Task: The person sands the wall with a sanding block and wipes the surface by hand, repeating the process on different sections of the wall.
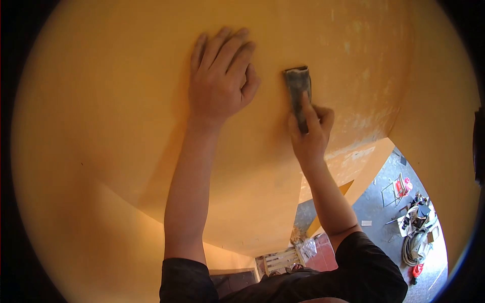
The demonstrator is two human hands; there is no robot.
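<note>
My left hand (pixel 220 76) lies against the orange-yellow wall (pixel 126 76), fingers stretched out and slightly apart, with nothing in it. To its right, my right hand (pixel 312 129) grips a dark sanding block (pixel 297 81) that looks wrapped in worn sandpaper. The index finger runs along the block, and the thumb and other fingers close around its lower end. The block's face is against the wall, tilted slightly; its underside is hidden. Pale, patchy marks (pixel 348 48) show on the wall to the right of the block.
Far below on the right is a grey floor (pixel 371 202) with a red-and-white chair (pixel 401 187), a coiled hose (pixel 411 250) and piled gear. Beneath me are wooden slats (pixel 280 260) and red tiles (pixel 322 255). A wall corner runs down the right side.
</note>
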